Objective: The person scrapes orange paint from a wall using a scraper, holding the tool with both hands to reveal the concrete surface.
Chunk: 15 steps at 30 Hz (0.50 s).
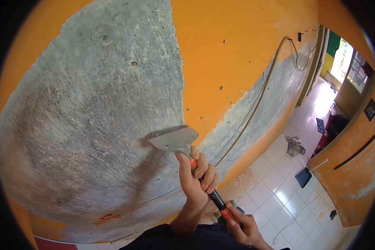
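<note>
A wide steel-bladed wall scraper with a black and red handle (183, 146) lies near the middle of the view, its flat grey blade pressed against the wall right at the edge where bare grey scraped plaster (91, 125) meets the remaining orange paint (229, 54). The left hand (198, 177) grips the handle just below the blade, fingers (208, 173) wrapped tightly around the red upper part, thumb lying along the side toward the blade. The right hand (241, 223), at about 5 o'clock from the left one, holds the bottom end of the same handle, its fingers closed on the red-banded tip. The handle slants from the blade down toward 5 o'clock. A thin pale cable (258, 100) runs along the wall from 1 o'clock down toward the hands, crossing both paint and plaster. At 3 to 4 o'clock lies a white tiled floor (287, 183) with orange paint dust near the wall base, a crumpled grey cloth (294, 145) and a dark blue flat rectangular object (303, 177) farther out. An open doorway (341, 54) shows bright at 2 o'clock.
</note>
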Each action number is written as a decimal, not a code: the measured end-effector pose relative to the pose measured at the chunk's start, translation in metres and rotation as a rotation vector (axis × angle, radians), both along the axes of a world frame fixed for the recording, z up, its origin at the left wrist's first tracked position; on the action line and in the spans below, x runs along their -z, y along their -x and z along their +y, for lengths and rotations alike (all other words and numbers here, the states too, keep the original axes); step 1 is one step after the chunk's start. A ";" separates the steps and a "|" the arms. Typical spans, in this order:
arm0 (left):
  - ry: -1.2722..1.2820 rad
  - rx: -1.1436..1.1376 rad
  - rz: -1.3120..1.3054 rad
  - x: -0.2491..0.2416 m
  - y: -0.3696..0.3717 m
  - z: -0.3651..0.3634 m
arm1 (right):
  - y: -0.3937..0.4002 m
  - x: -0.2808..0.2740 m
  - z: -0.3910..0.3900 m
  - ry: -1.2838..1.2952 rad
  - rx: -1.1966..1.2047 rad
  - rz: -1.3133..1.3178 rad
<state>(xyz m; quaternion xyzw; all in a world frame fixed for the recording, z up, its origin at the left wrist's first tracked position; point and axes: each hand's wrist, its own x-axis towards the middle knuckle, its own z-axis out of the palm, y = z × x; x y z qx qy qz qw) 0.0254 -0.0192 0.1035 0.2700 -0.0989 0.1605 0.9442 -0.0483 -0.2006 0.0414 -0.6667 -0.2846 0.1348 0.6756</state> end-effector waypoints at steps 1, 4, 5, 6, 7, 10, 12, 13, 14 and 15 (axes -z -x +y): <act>0.000 -0.004 -0.031 0.000 0.000 -0.001 | 0.001 0.003 -0.001 0.035 -0.009 -0.013; 0.010 -0.004 -0.034 -0.004 -0.004 -0.001 | -0.003 0.006 0.000 -0.014 -0.029 0.079; 0.007 -0.004 -0.038 -0.001 -0.002 -0.001 | 0.000 0.006 -0.001 -0.016 -0.029 0.075; 0.013 0.012 -0.043 0.004 0.002 0.001 | 0.006 0.008 -0.002 0.014 -0.041 0.096; 0.021 0.026 -0.050 0.005 0.002 0.001 | 0.009 0.009 -0.002 0.047 -0.054 0.115; 0.002 0.005 -0.049 -0.007 -0.006 0.000 | -0.004 0.004 0.002 -0.003 -0.023 0.057; -0.006 -0.004 -0.012 -0.006 -0.003 -0.002 | -0.005 0.002 0.000 -0.017 -0.023 0.107; -0.024 -0.013 0.021 -0.007 -0.003 -0.001 | -0.001 0.002 -0.002 -0.014 -0.022 0.105; -0.026 -0.008 0.022 -0.006 -0.001 0.000 | 0.007 0.004 -0.002 -0.031 -0.029 0.121; -0.042 -0.011 0.028 -0.006 -0.001 0.000 | 0.009 0.004 -0.002 -0.045 -0.035 0.131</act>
